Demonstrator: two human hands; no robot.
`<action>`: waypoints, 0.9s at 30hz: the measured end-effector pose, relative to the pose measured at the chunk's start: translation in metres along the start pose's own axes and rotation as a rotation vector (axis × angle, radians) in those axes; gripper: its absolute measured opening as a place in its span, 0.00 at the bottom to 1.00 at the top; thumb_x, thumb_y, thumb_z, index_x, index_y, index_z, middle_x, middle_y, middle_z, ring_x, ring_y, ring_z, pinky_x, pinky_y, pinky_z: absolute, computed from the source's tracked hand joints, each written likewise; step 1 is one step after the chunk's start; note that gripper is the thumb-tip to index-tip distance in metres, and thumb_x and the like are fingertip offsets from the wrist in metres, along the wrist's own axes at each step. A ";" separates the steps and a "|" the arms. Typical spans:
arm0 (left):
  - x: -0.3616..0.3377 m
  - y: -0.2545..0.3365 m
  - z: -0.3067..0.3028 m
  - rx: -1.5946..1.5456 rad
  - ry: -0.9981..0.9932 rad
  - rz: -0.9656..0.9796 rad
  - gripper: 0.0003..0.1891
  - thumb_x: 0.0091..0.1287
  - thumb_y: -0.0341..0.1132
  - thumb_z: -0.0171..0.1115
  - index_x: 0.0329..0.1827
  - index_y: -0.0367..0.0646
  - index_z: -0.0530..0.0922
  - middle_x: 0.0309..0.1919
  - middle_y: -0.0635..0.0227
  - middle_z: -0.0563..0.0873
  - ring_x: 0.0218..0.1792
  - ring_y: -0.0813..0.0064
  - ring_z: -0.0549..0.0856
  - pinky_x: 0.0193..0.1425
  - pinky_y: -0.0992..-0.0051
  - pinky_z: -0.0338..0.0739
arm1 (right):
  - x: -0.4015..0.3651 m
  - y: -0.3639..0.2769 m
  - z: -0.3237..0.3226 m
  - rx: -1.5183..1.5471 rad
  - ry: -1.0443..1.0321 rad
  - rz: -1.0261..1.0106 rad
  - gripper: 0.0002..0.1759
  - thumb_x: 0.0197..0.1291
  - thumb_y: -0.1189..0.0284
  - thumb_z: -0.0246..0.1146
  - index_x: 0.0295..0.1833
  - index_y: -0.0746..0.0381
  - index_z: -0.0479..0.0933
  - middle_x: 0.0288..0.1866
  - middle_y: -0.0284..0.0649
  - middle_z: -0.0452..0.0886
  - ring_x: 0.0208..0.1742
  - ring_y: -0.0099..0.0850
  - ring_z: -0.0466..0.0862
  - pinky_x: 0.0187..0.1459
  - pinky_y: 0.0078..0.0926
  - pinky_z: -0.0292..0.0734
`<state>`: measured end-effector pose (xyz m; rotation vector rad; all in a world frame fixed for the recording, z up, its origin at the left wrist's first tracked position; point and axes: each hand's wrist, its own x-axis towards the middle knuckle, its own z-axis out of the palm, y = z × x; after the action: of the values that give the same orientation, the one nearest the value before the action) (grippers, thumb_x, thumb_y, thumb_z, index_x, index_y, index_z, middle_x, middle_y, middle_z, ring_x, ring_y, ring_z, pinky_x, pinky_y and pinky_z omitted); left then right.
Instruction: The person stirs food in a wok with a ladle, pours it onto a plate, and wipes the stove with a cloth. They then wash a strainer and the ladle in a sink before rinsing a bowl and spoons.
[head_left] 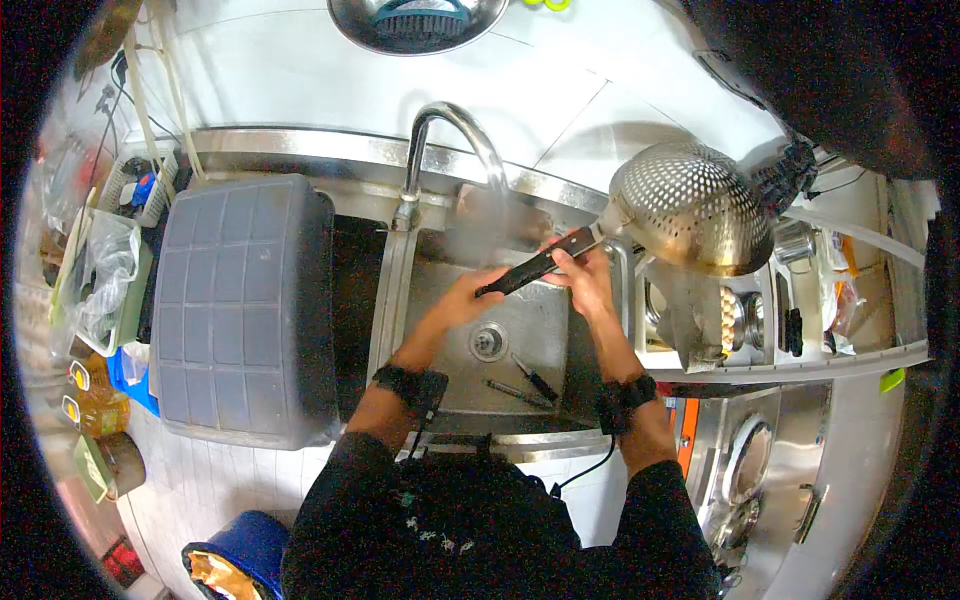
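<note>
A large perforated metal strainer ladle (690,205) with a dark handle is held across the sink (393,310), its bowl out beyond the sink's right side. Around the handle's near end close the fingers of my left hand (465,300). Higher up, close to the metal neck, my right hand (588,278) grips the same handle. The curved tap (450,110) rises behind my hands, with a whitish blur below its spout. In the basin, right of the drain (488,342), lie a black-handled tool (540,383) and a thin dark tool (510,390).
Left of the sink stands a big grey plastic tub (235,310), ribbed side up. A metal bowl with a brush (420,20) hangs or rests at the top. To the right, a shelf (800,365) carries several containers. A blue bin (245,550) stands at lower left.
</note>
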<state>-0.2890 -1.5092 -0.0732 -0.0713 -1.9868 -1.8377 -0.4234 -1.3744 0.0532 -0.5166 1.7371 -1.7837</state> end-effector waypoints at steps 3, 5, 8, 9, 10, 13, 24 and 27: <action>-0.011 -0.005 0.003 -0.139 -0.019 -0.100 0.22 0.64 0.31 0.58 0.62 0.42 0.69 0.41 0.73 0.79 0.40 0.82 0.76 0.46 0.79 0.72 | 0.001 0.002 -0.003 -0.089 0.020 -0.022 0.20 0.52 0.76 0.65 0.49 0.63 0.66 0.43 0.41 0.77 0.44 0.34 0.81 0.35 0.35 0.86; -0.013 -0.001 0.006 -0.306 -0.061 -0.250 0.23 0.64 0.30 0.57 0.64 0.42 0.68 0.46 0.72 0.79 0.43 0.80 0.76 0.50 0.78 0.72 | 0.000 0.003 -0.006 -0.136 0.045 -0.023 0.22 0.52 0.75 0.66 0.50 0.64 0.66 0.43 0.42 0.77 0.43 0.34 0.81 0.34 0.33 0.86; -0.014 0.006 0.005 -0.489 -0.087 -0.383 0.24 0.64 0.31 0.58 0.64 0.43 0.68 0.51 0.70 0.78 0.46 0.77 0.77 0.54 0.74 0.73 | 0.000 -0.002 -0.002 -0.141 0.089 -0.022 0.23 0.52 0.74 0.66 0.51 0.65 0.65 0.43 0.44 0.76 0.42 0.35 0.81 0.33 0.34 0.86; -0.012 0.008 0.006 -0.501 -0.084 -0.383 0.23 0.64 0.31 0.58 0.64 0.43 0.68 0.50 0.70 0.78 0.45 0.77 0.78 0.53 0.74 0.73 | 0.000 -0.005 -0.001 -0.140 0.104 -0.019 0.23 0.52 0.74 0.66 0.51 0.65 0.65 0.44 0.44 0.76 0.42 0.35 0.81 0.32 0.34 0.86; -0.010 0.008 0.008 -0.513 -0.080 -0.381 0.23 0.64 0.31 0.58 0.64 0.43 0.68 0.50 0.69 0.78 0.44 0.77 0.78 0.53 0.74 0.73 | 0.000 -0.007 -0.001 -0.139 0.119 -0.018 0.23 0.52 0.74 0.66 0.51 0.65 0.65 0.44 0.44 0.76 0.42 0.35 0.81 0.32 0.35 0.86; -0.007 0.009 0.009 -0.380 -0.037 -0.318 0.23 0.65 0.33 0.58 0.63 0.43 0.69 0.46 0.70 0.80 0.40 0.78 0.79 0.49 0.77 0.74 | 0.000 -0.009 0.001 -0.130 0.133 -0.027 0.23 0.52 0.74 0.66 0.51 0.65 0.64 0.44 0.43 0.75 0.42 0.35 0.81 0.32 0.35 0.87; 0.018 0.014 0.011 -0.131 0.162 -0.250 0.17 0.66 0.46 0.55 0.43 0.39 0.77 0.25 0.73 0.78 0.26 0.82 0.75 0.31 0.77 0.71 | 0.008 -0.011 0.011 -0.069 0.211 -0.086 0.24 0.50 0.74 0.68 0.50 0.65 0.64 0.44 0.44 0.75 0.42 0.34 0.81 0.27 0.30 0.86; 0.023 0.008 0.011 -0.013 0.182 -0.330 0.23 0.67 0.53 0.49 0.32 0.40 0.77 0.19 0.72 0.76 0.22 0.81 0.74 0.28 0.76 0.69 | 0.011 -0.001 0.012 -0.073 0.219 -0.101 0.25 0.50 0.73 0.69 0.50 0.66 0.63 0.42 0.44 0.75 0.40 0.34 0.81 0.26 0.29 0.86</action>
<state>-0.3103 -1.5029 -0.0582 0.4296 -1.9472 -1.9722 -0.4239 -1.3911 0.0542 -0.4613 1.9619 -1.9128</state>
